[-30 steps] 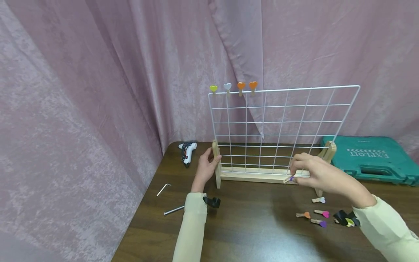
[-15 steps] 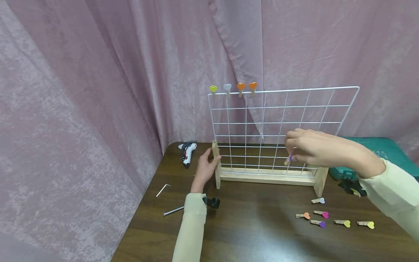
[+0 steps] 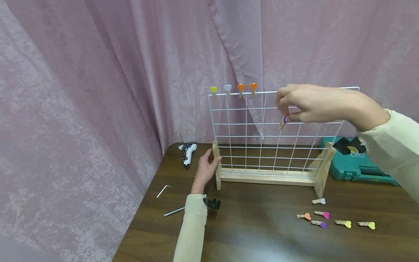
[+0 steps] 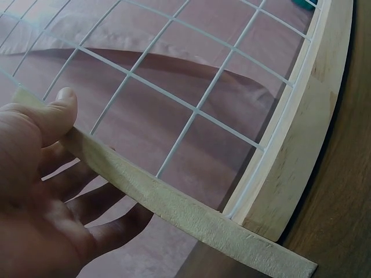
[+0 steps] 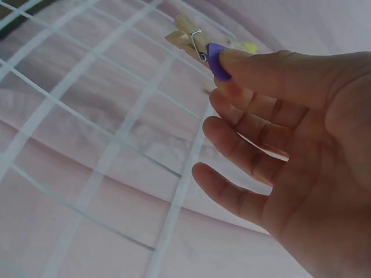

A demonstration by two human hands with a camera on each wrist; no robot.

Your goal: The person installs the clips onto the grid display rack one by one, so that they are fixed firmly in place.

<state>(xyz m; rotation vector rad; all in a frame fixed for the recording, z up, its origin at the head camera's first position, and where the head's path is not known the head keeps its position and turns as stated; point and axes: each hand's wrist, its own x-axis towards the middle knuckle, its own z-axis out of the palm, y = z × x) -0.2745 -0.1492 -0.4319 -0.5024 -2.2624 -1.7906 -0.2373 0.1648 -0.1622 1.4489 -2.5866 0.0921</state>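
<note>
My right hand (image 3: 314, 103) pinches a small wooden clothespin (image 5: 191, 39) by its purple heart (image 5: 219, 62), between thumb and fingertips. In the head view it is in front of the upper part of the white wire grid (image 3: 278, 136); the clothespin's wooden legs point down. My left hand (image 3: 205, 168) grips the left upright (image 4: 156, 191) of the grid's wooden stand, thumb on the near side and fingers behind. Along the grid's top wire at the left sit a yellow heart clothespin (image 3: 214, 90), a white one (image 3: 227, 88) and two orange ones (image 3: 241, 87).
On the table (image 3: 248, 225) at the right lie several heart clothespins, among them a pink one (image 3: 325, 215) and a purple one (image 3: 323, 225). A green case (image 3: 363, 169) stands behind. At the left are a glue gun (image 3: 187, 154), a hex key (image 3: 163, 190) and a metal rod (image 3: 174, 211).
My right hand has risen from the stand's lower bar to near the grid's top, carrying the purple heart clothespin up and slightly left. My left hand stays on the upright.
</note>
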